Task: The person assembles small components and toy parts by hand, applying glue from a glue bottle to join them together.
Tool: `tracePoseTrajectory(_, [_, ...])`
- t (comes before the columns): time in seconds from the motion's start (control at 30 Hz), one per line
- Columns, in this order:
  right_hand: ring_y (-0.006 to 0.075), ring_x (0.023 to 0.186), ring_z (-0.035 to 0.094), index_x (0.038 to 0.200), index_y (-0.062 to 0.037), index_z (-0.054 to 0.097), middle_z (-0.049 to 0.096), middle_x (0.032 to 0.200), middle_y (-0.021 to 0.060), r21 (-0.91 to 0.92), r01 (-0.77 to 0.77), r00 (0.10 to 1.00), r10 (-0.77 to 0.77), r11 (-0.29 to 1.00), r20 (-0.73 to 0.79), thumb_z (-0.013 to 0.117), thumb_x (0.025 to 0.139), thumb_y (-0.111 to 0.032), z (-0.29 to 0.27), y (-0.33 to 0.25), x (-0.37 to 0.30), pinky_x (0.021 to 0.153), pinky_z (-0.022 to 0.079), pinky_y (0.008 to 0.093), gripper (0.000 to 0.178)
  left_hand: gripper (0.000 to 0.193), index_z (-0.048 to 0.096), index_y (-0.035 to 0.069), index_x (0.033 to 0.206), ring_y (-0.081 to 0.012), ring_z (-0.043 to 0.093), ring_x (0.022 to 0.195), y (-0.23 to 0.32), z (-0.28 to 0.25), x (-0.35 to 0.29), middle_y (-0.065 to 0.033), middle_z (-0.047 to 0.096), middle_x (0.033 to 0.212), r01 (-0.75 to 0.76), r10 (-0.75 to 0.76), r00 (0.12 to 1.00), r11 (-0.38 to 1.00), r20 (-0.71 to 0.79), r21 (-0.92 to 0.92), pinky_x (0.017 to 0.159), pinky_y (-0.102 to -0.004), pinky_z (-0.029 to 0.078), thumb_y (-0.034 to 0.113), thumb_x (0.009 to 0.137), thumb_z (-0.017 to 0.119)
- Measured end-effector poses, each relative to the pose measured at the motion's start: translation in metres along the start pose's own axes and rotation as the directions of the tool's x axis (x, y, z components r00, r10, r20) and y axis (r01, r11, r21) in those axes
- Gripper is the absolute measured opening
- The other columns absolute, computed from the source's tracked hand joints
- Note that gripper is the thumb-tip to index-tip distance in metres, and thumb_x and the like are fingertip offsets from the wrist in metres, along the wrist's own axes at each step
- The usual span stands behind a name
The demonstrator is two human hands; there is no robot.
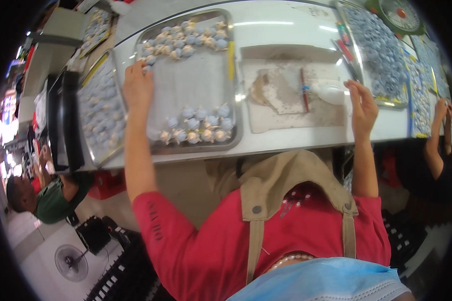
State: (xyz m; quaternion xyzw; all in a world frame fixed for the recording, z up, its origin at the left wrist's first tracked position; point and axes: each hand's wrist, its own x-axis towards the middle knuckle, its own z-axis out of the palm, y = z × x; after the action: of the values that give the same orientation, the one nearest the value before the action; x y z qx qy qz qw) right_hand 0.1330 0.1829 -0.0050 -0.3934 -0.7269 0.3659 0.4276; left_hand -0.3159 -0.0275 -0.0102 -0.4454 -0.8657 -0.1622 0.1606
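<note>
My left hand [138, 85] is at the left rim of a metal tray [238, 115], its fingers closed on a small blue-and-cream figure [149, 60] at the upper left corner. More of these round figures [196, 37] crowd the far end of the tray, and a smaller group [201, 123] stands in rows at the near end. To the right, above the white table, my right hand [364, 108] is raised with thumb and forefinger pinched together. Whatever is between those fingertips is too small to make out. A stained cardboard sheet [296, 123] lies between tray and right hand.
On the cardboard are a brown-red stick [305, 90] and a clear plastic piece [331, 94]. Red-handled tools [344, 49] lie beside a tray of blue parts [379, 55]. Another filled tray [103, 103] stands left. Co-workers [50, 195] sit at both sides; a green fan [397, 15] stands far right.
</note>
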Motion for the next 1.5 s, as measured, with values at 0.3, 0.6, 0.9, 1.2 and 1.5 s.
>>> tracePoseTrajectory(0.3, [0.0204, 0.106, 0.052, 0.116, -0.0097, 0.059, 0.057, 0.115, 0.0098, -0.33, 0.073, 0.957, 0.027, 0.941, 0.289, 0.064, 0.081, -0.017, -0.006, 0.006, 0.009, 0.083, 0.042, 0.0294, 0.036, 0.027, 0.054, 0.008, 0.104, -0.0211, 0.058, 0.074, 0.046, -0.024, -0.021, -0.0111, 0.055, 0.101, 0.009, -0.01, 1.0, 0.966, 0.0, -0.26, 0.063, -0.0299, 0.049, 0.004, 0.078, 0.062])
tracePoseTrajectory(0.6, [0.019, 0.08, 0.055, 0.096, -0.0032, 0.062, 0.061, 0.086, 0.0077, -0.268, 0.111, 0.951, -0.024, 0.957, 0.308, 0.075, 0.07, -0.02, -0.002, 0.008, -0.017, 0.07, 0.044, 0.0298, 0.034, 0.028, 0.049, 0.002, 0.111, -0.0104, 0.056, 0.065, 0.241, -0.031, -0.128, -0.0115, 0.059, 0.106, 0.638, 0.238, 0.767, -0.189, 0.596, -0.746, 0.056, -0.0195, 0.046, 0.005, 0.085, 0.059])
tracePoseTrajectory(0.9, [0.0115, 0.077, 0.051, 0.095, -0.0012, 0.057, 0.056, 0.081, 0.0038, 0.217, -0.122, 0.979, 0.081, 0.969, 0.189, 0.073, 0.074, -0.017, -0.03, -0.022, -0.047, 0.067, 0.042, 0.0241, 0.031, 0.037, 0.049, 0.002, 0.119, -0.0169, 0.061, 0.09, 0.27, -0.029, -0.147, -0.0113, 0.058, 0.111, 0.76, 0.256, 0.642, -0.336, 0.723, -0.556, 0.073, -0.0226, 0.049, 0.002, 0.084, 0.061])
tracePoseTrajectory(1.2, [0.0216, 0.068, 0.044, 0.078, -0.0053, 0.062, 0.053, 0.068, 0.0037, -0.127, 0.345, 0.916, -0.304, 0.93, 0.262, 0.084, 0.057, -0.025, -0.04, -0.061, -0.041, 0.068, 0.037, 0.0302, 0.037, 0.035, 0.051, -0.004, 0.114, -0.011, 0.054, 0.089, 0.27, -0.037, -0.151, -0.0068, 0.055, 0.102, 0.663, 0.171, 0.748, -0.244, 0.641, -0.708, 0.077, -0.0243, 0.047, -0.008, 0.081, 0.061])
tracePoseTrajectory(1.5, [0.0211, 0.067, 0.045, 0.072, -0.0069, 0.062, 0.053, 0.063, 0.0012, -0.199, 0.452, 0.874, -0.387, 0.869, 0.295, 0.085, 0.051, -0.027, -0.027, -0.075, -0.039, 0.066, 0.036, 0.0298, 0.037, 0.036, 0.051, -0.005, 0.114, -0.0134, 0.055, 0.093, 0.264, -0.039, -0.153, -0.0086, 0.055, 0.102, 0.667, 0.178, 0.745, -0.222, 0.643, -0.711, 0.077, -0.025, 0.05, -0.009, 0.08, 0.06])
